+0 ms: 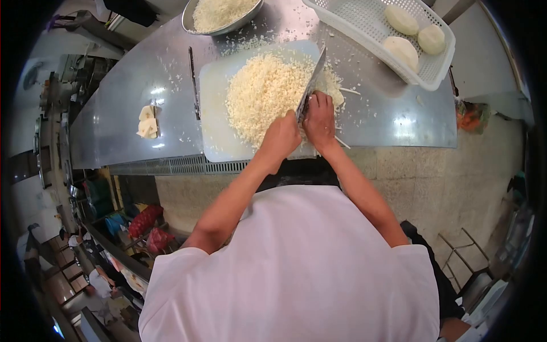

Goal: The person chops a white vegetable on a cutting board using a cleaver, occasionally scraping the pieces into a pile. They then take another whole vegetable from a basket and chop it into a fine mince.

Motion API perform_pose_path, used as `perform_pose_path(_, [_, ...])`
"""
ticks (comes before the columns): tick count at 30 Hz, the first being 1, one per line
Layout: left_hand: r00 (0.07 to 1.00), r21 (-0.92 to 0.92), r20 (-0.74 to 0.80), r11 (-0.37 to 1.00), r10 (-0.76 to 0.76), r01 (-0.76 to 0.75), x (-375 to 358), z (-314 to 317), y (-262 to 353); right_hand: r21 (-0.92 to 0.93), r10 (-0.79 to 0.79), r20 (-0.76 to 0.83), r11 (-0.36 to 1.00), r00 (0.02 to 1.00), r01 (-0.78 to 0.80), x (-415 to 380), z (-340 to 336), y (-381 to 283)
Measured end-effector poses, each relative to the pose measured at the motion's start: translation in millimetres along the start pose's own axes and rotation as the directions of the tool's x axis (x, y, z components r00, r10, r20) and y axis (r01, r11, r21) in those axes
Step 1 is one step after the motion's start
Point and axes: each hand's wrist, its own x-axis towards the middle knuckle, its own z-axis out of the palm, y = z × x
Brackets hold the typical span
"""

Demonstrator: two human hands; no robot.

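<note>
My left hand is closed around the handle of a wide-bladed knife, whose blade points away from me and slants right. Against the blade's right side is my right hand, its fingers curled down over pale vegetable pieces, mostly hidden beneath it. Left of the knife, a large heap of finely chopped white vegetable covers much of the pale cutting board. Thin white sticks stick out on the right of the board.
A metal bowl of chopped pieces stands at the back. The white perforated basket at back right holds several peeled roundish vegetables. A long dark tool lies left of the board, with pale chunks farther left. Crumbs dot the metal table.
</note>
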Motion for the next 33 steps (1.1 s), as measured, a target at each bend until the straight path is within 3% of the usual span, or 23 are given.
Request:
perform_pose_path(2, [0.997,-0.045,0.007,0.996,0.073,-0.072,3.6,-20.4,11.4,-0.011,0.016,0.034,1.000,0.999,-0.016,0.4,-1.0,-1.4])
perform_pose_path(4, [0.998,0.020,0.004,0.998,0.057,-0.057,-9.5,-33.4,19.1,0.007,0.011,0.012,1.000,1.000,-0.011,2.4,2.8,0.0])
perform_pose_path(7, [0.998,-0.057,0.015,0.997,-0.054,0.055,-18.4,-13.8,7.2,0.014,0.012,-0.017,1.000,1.000,-0.012,1.3,3.7,0.6])
perform_pose_path(10, [0.994,-0.061,-0.099,0.996,0.054,-0.060,-0.1,-4.1,6.4,0.014,0.000,-0.019,1.000,1.000,0.001,1.1,0.5,0.5])
perform_pose_path(13, [1.000,0.044,-0.009,0.999,0.016,-0.015,-7.5,-38.6,14.5,0.030,-0.007,-0.022,1.000,1.000,0.008,4.6,3.1,1.0])
perform_pose_path(15, [1.000,0.073,0.003,0.997,-0.017,0.017,-9.5,-26.1,6.6,0.021,0.011,-0.012,1.000,1.000,-0.011,1.3,1.2,2.6])
perform_pose_path(17, [0.998,0.093,0.003,0.993,-0.069,0.068,-7.6,-16.2,-4.9,0.072,0.013,0.017,0.997,1.000,-0.014,3.0,-1.6,2.3])
perform_pose_path(18, [1.000,0.073,-0.029,0.997,-0.002,0.004,1.8,-21.3,-4.3,0.071,0.009,0.021,0.997,1.000,-0.010,4.9,-3.4,5.5])
perform_pose_path(20, [0.996,0.047,-0.068,0.998,0.055,-0.052,-0.8,-30.0,-3.3,0.177,0.047,0.253,0.980,0.966,-0.094,8.2,-11.5,13.8])
perform_pose_path(24, [0.999,0.081,-0.046,0.997,-0.010,0.013,-13.8,-40.2,0.3,0.231,-0.011,0.175,0.972,0.984,-0.031,1.7,-33.8,6.8])
perform_pose_path(26, [0.994,0.111,-0.108,0.994,0.030,-0.018,-7.4,-10.6,-30.6,0.157,-0.008,0.258,0.987,0.966,-0.034,-7.9,-38.1,0.6])
perform_pose_path(33, [0.997,0.044,-0.072,0.999,0.006,-0.002,-24.2,-43.7,6.8,0.236,-0.020,0.262,0.971,0.965,-0.044,-23.7,-28.1,8.1])
